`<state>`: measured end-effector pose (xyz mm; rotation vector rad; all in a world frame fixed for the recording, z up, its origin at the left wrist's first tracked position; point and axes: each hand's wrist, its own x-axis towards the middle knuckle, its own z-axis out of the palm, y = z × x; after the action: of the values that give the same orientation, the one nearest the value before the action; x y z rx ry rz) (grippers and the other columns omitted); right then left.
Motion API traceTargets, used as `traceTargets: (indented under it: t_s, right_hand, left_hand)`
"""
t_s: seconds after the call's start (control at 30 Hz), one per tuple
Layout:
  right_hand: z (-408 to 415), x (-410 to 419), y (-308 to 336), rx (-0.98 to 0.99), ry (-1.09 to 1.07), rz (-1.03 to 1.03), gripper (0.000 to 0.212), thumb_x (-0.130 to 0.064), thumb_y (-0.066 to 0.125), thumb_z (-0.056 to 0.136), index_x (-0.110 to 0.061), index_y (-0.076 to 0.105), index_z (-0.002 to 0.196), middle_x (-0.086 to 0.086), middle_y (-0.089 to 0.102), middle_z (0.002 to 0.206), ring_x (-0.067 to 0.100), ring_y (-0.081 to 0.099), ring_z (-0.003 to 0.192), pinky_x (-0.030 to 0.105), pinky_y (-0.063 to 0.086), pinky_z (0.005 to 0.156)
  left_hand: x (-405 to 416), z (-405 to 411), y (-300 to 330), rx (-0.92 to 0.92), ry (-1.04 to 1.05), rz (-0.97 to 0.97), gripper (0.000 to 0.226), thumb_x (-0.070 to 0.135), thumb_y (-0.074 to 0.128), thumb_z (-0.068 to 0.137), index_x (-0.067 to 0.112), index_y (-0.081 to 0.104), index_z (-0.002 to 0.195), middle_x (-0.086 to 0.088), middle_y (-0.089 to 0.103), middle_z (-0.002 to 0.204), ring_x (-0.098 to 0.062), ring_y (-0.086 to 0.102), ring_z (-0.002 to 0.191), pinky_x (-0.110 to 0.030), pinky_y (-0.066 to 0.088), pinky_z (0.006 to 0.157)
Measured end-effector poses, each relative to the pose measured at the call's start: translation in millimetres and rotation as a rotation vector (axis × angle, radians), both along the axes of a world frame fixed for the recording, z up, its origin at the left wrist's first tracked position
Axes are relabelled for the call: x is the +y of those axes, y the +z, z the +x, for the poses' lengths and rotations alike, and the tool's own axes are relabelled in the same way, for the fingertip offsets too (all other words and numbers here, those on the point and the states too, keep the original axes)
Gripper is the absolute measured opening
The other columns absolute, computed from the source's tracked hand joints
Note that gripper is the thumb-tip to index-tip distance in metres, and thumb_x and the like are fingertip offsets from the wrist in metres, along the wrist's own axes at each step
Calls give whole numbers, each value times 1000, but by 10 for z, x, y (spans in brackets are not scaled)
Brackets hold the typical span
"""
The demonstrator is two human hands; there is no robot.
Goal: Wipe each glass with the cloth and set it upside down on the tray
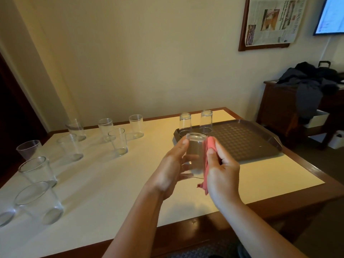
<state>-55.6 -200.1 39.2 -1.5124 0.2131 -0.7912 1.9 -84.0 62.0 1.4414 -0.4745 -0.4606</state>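
Left hand (172,164) gripped a clear tumbler glass (195,153) while right hand (220,170) pinched a pink cloth (208,161) against it, mid-wipe; upending onto the brown plastic tray (242,142) seemingly came next.

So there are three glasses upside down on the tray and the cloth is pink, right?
Not quite. The head view shows only two upside-down glasses on the tray. A third glass is between the hands, not on the tray yet. The cloth is pink, yes.
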Motion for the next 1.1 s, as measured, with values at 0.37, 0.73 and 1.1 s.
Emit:
traceTargets:
  t_s: [0.37,0.73,1.1]
  right_hand:
    - [69,50,5,17,-1,62,36,-21,51,102,-33,55,135,-36,57,111,-5,60,110,13,55,78]
    - [86,19,48,45,27,60,35,-19,51,102,-27,58,135,-31,59,112,-6,58,112,4,49,75]
    - [72,26,42,39,19,23,35,-22,49,103,-28,57,137,-30,59,116,-12,56,112,8,51,83]
  left_hand:
    - [-6,-44,-7,-8,73,20,27,59,53,100,50,66,122,1,72,121,-25,71,106,-41,52,88]
    - [-31,-47,-17,25,113,2,26,46,49,107,41,70,121,4,78,105,-19,73,92,-33,54,78]
    - [-5,-71,-27,-22,113,-5,29,44,46,110,44,68,128,1,76,118,-18,74,96,-36,55,84]
